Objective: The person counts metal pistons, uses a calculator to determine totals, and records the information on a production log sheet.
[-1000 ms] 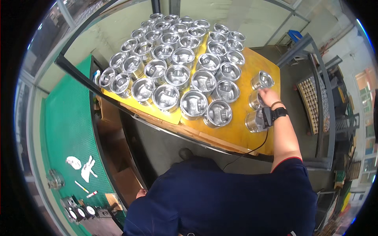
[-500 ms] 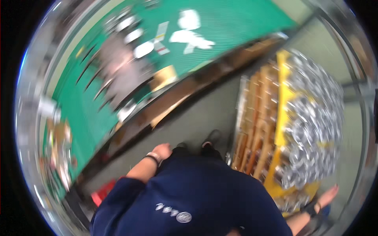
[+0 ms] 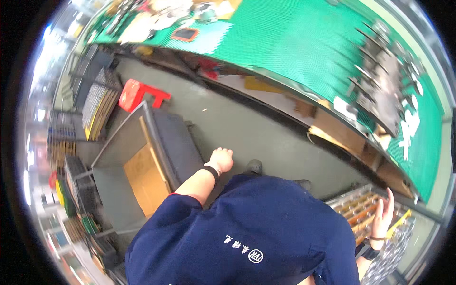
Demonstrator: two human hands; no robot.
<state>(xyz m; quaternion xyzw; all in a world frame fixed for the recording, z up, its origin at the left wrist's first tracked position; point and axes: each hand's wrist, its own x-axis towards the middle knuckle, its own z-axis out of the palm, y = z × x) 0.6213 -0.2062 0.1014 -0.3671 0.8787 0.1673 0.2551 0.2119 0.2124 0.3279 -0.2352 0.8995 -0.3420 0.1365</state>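
Note:
My left hand (image 3: 221,159) hangs at my side with its fingers curled into a loose fist and nothing in it. It is just beside the grey cart (image 3: 176,142). My right hand (image 3: 384,214) is stretched out behind me at the lower right, fingers spread and empty. It hovers over a rack (image 3: 361,209) of wooden slats and a yellow tray (image 3: 398,223) holding shiny metal cups (image 3: 390,259). My dark blue shirt (image 3: 247,237) fills the lower middle of the view.
A long green workbench (image 3: 304,42) with tools and metal parts curves across the top. A red stool (image 3: 135,94) stands on the grey concrete floor (image 3: 247,133). The grey cart holds a cardboard sheet (image 3: 142,178). Stacked crates and trays (image 3: 97,102) line the left side.
The view has swung away from the yellow tray of metal cups toward the floor and green bench. My right hand has come off the cups and now trails behind, open.

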